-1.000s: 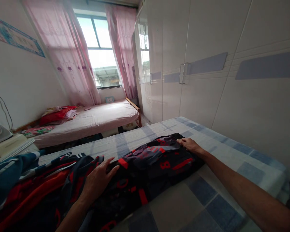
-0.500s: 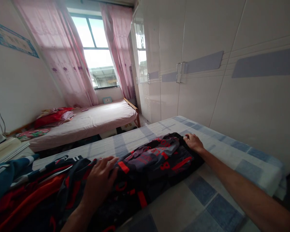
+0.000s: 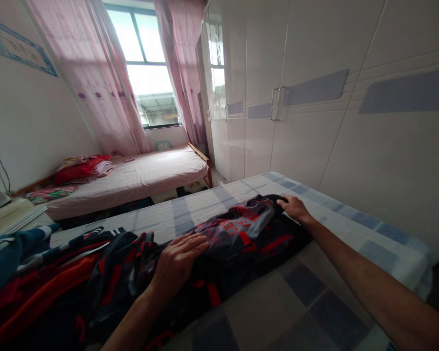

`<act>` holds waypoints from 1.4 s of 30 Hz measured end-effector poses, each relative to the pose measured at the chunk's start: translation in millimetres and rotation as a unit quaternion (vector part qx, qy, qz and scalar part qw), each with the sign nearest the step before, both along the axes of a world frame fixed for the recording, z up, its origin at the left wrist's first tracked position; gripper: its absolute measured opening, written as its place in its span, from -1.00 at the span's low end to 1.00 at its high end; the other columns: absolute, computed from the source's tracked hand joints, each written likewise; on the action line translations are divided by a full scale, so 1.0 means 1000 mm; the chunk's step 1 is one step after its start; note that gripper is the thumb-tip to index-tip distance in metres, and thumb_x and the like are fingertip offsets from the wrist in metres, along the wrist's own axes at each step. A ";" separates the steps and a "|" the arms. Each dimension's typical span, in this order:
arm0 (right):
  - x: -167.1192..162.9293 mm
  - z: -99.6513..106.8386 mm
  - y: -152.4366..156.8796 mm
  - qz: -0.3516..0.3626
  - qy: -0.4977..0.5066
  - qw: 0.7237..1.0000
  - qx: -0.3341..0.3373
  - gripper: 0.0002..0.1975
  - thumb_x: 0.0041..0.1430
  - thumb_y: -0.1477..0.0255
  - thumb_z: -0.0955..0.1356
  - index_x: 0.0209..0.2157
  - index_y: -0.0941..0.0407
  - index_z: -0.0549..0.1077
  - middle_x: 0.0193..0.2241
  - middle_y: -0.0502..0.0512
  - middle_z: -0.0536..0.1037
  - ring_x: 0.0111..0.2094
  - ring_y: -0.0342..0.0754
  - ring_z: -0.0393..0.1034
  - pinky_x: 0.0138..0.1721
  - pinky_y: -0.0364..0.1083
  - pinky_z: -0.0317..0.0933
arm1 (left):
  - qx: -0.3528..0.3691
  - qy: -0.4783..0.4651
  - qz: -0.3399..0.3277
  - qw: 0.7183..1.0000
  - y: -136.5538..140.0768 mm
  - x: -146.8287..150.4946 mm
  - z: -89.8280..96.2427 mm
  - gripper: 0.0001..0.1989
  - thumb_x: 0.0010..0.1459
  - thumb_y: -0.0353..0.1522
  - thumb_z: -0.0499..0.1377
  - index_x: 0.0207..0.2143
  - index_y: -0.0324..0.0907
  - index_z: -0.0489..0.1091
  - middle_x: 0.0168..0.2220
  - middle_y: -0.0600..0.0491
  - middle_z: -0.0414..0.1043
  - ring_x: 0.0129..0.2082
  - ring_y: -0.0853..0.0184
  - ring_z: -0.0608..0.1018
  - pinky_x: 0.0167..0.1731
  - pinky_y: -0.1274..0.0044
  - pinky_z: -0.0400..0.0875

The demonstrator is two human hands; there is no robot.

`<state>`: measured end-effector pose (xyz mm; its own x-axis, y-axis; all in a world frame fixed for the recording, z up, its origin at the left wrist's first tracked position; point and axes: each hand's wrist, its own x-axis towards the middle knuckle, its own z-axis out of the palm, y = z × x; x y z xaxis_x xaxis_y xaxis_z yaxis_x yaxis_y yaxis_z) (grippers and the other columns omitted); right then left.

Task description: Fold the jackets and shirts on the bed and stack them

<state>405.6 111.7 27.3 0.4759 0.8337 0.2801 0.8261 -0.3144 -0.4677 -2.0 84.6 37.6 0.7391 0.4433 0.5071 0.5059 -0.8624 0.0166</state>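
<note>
A dark garment point(image 3: 225, 234) with grey panels, red lettering and red strips lies stretched across the checked bed. My left hand point(image 3: 179, 256) rests palm down on its middle, fingers extended flat on the cloth. At the garment's far right end, my right hand point(image 3: 294, 208) pinches the black edge between thumb and fingers. Just left of my left hand, more clothes point(image 3: 58, 278) in navy, red and orange are heaped; where the garment ends and this heap begins I cannot tell. A teal piece of clothing point(image 3: 18, 248) with white stripes lies at the far left.
The bed point(image 3: 336, 239) has a blue and white checked sheet. White wardrobe doors point(image 3: 307, 136) stand along the right side. A second bed point(image 3: 153, 168) with a pink sheet and red bedding is below the window. A pale cabinet point(image 3: 10, 217) stands at the left edge.
My left hand has slid right along the garment and its fingers have flattened. My right hand has shifted slightly and grips the black edge. The view has tilted a little.
</note>
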 end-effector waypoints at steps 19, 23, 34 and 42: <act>-0.036 0.001 0.023 0.108 0.050 0.991 -0.053 -0.78 0.12 0.37 0.25 -0.31 0.13 0.49 -0.35 0.06 0.58 -0.34 -0.11 0.43 -0.34 -0.21 0.18 | -0.110 -0.069 0.285 0.950 0.009 -0.066 0.001 -0.55 0.09 -0.46 -0.05 0.03 -0.13 0.34 -0.08 -0.02 0.39 -0.05 0.19 0.45 -0.05 0.39 0.34; -0.036 -0.004 0.024 0.085 0.045 0.994 -0.058 -0.82 0.12 0.42 0.25 -0.37 0.17 0.48 -0.42 0.09 0.57 -0.40 -0.10 0.42 -0.38 -0.19 0.16 | -0.163 0.004 0.313 0.936 0.017 -0.072 -0.010 -0.52 0.01 -0.53 -0.05 -0.02 -0.14 0.37 -0.12 -0.03 0.42 -0.08 0.20 0.47 -0.12 0.42 0.39; -0.052 0.017 0.024 0.073 -0.007 0.997 -0.021 -0.73 0.20 0.41 0.19 -0.15 0.16 0.42 -0.21 0.19 0.55 -0.20 -0.02 0.42 -0.19 -0.12 0.20 | -0.095 -0.004 0.137 0.986 -0.009 0.020 0.009 -0.62 0.25 -0.25 -0.06 0.09 -0.01 0.29 0.19 0.01 0.21 0.22 0.16 0.19 0.16 0.22 0.12; -0.112 0.015 -0.008 0.266 -0.217 0.935 0.086 -0.49 0.25 0.18 0.14 0.17 0.06 0.22 0.22 0.12 0.17 0.25 0.11 -0.07 0.18 0.12 -0.13 | -0.150 0.082 0.165 0.971 -0.012 0.035 -0.041 -0.43 0.19 -0.11 0.01 0.23 0.06 0.03 0.31 -0.03 -0.07 0.29 0.08 -0.01 0.18 0.04 -0.13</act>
